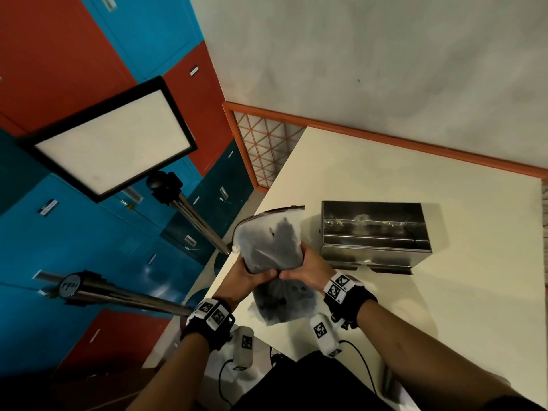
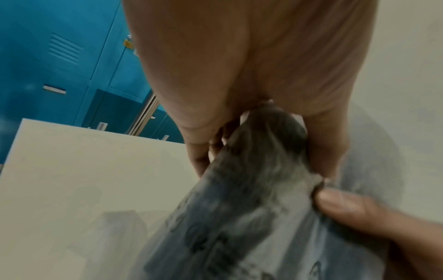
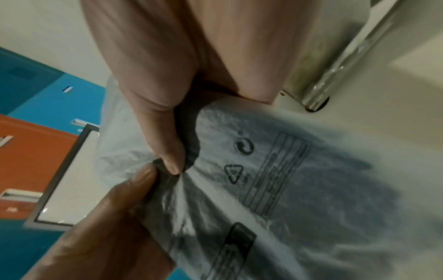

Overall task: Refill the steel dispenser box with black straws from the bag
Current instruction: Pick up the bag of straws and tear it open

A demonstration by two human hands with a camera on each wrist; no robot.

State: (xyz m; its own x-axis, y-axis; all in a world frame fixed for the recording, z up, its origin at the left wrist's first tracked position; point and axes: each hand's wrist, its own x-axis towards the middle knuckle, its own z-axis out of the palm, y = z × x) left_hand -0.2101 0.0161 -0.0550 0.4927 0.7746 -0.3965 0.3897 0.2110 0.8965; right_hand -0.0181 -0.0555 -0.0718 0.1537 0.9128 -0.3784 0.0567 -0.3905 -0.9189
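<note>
Nearest me, both wrists wear black straps with white tag blocks, and two more white tag blocks on cables hang below the forearms. My left hand (image 1: 246,275) and right hand (image 1: 308,269) meet at the middle of the bag (image 1: 271,247), held over the near left part of the table (image 1: 444,307). On each hand the thumb and fingers are curled round the bag, and the two thumb tips pinch the plastic side by side; the right wrist view shows the film gathered into creases under that pinch, with printed symbols beside it. The bag is cloudy plastic, dark with straws (image 1: 284,235) inside, its upper half standing above my hands and its lower half drooping to the table. Just beyond and to the right sits the box (image 1: 375,235), steel, its top open, apart from the bag. Farther left are a framed panel (image 1: 112,137) on a stand and blue and red lockers (image 1: 59,232)
</note>
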